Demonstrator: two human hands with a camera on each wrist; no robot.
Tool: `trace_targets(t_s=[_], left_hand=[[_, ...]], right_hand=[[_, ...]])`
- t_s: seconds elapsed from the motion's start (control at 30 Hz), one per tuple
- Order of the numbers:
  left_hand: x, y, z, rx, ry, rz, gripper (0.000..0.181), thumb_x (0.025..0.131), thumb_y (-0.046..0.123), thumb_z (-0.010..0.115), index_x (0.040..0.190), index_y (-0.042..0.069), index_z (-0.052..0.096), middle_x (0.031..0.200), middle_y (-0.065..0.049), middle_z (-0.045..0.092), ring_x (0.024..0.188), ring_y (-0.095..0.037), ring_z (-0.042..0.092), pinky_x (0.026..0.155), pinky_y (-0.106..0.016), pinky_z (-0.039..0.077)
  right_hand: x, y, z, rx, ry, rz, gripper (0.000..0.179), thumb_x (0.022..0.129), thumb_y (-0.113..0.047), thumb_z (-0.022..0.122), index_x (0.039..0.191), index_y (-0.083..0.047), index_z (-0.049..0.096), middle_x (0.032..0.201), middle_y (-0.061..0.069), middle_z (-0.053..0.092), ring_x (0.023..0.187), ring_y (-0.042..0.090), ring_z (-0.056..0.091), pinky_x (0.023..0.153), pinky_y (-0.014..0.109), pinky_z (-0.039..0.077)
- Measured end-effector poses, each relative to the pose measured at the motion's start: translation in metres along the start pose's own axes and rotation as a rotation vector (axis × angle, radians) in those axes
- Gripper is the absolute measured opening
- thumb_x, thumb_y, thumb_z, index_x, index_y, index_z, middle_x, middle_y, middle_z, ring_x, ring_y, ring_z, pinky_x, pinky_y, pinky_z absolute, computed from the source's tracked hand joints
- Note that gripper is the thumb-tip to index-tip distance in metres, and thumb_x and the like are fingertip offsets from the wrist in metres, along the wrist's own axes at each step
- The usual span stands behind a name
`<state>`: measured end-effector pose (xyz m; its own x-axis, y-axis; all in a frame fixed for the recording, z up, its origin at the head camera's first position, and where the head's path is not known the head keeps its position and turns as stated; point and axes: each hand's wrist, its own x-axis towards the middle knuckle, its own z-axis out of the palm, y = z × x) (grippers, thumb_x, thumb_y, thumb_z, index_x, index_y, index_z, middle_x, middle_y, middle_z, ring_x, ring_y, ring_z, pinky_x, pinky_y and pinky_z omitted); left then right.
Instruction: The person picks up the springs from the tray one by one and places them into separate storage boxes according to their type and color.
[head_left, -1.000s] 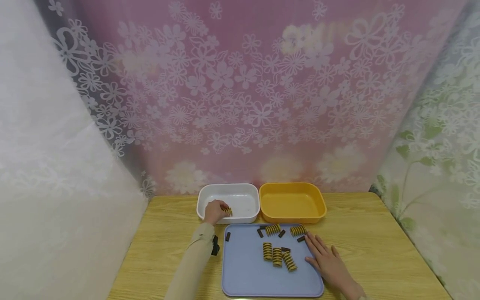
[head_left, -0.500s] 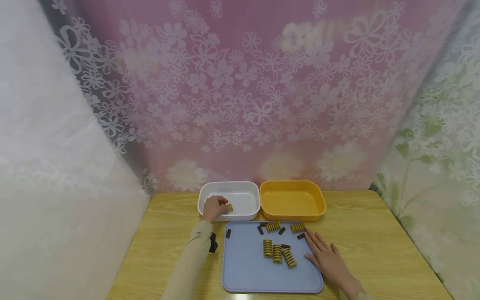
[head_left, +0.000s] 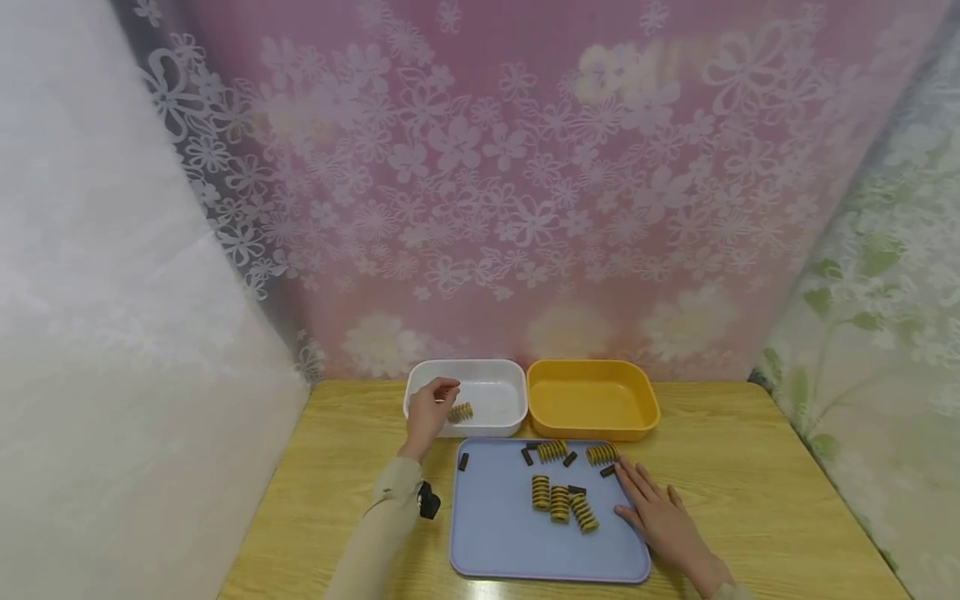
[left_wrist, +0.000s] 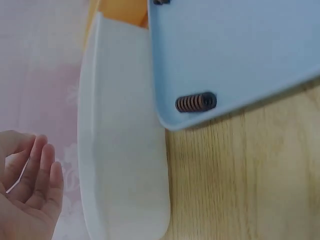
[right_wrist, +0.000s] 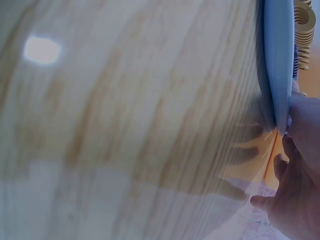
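Over the left part of the white bin (head_left: 491,429), my left hand (head_left: 429,414) hovers with loosely bent fingers and nothing between them. Just beside its fingertips a yellow coil spring (head_left: 461,412) lies in the bin. My right hand (head_left: 663,521) rests flat along the right edge of the blue tray (head_left: 510,550), fingers extended. Its fingertips are right by a yellow spring (head_left: 602,454) and a small dark brown spring (head_left: 608,471). Three more yellow springs (head_left: 559,504) lie mid-tray. In the left wrist view, a small brown spring (left_wrist: 196,102) lies in the tray's corner.
A yellow bin (head_left: 592,400) stands right of the white one, both behind the tray. Another yellow spring (head_left: 552,451) and several small dark springs (head_left: 570,459) lie near the tray's far edge. A flowered curtain (head_left: 495,208) hangs behind the wooden table (head_left: 720,450).
My left hand has let go of the yellow spring in the white bin, and its fingers have lifted slightly off it. The right hand stays on the tray edge. The head view has shifted slightly.
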<state>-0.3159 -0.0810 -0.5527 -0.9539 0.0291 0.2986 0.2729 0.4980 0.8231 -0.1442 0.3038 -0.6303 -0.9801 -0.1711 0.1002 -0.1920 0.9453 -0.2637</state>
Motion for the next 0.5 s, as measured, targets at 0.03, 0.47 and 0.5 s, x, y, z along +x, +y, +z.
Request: trace_targets(t_s=[0.03, 0.47, 0.5], left_hand=[[-0.002, 0.003, 0.0, -0.02, 0.011, 0.009, 0.014, 0.096, 0.008, 0.069, 0.107, 0.002, 0.076, 0.095, -0.01, 0.075, 0.087, -0.027, 0.071, 0.078, -0.039, 0.06], [-0.034, 0.012, 0.0, -0.073, 0.074, 0.024, 0.01, 0.095, 0.009, 0.07, 0.102, 0.006, 0.077, 0.092, -0.007, 0.076, 0.084, -0.024, 0.073, 0.074, -0.03, 0.059], [-0.037, 0.011, 0.0, -0.078, 0.076, 0.026, 0.01, 0.095, 0.009, 0.07, 0.102, 0.006, 0.077, 0.092, -0.007, 0.076, 0.084, -0.024, 0.073, 0.073, -0.029, 0.059]], right_hand=[[0.0, 0.001, 0.001, -0.003, 0.003, -0.004, 0.066, 0.099, -0.04, 0.062, 0.155, -0.009, 0.043, 0.161, 0.012, 0.037, 0.144, 0.042, 0.038, 0.101, 0.08, 0.029], [0.0, 0.002, 0.003, -0.039, 0.009, -0.012, 0.068, 0.099, -0.041, 0.063, 0.154, -0.008, 0.042, 0.16, 0.012, 0.038, 0.143, 0.043, 0.039, 0.101, 0.079, 0.03], [0.0, 0.001, 0.002, -0.042, 0.011, -0.015, 0.068, 0.099, -0.041, 0.063, 0.154, -0.008, 0.042, 0.16, 0.012, 0.038, 0.143, 0.043, 0.039, 0.101, 0.079, 0.03]])
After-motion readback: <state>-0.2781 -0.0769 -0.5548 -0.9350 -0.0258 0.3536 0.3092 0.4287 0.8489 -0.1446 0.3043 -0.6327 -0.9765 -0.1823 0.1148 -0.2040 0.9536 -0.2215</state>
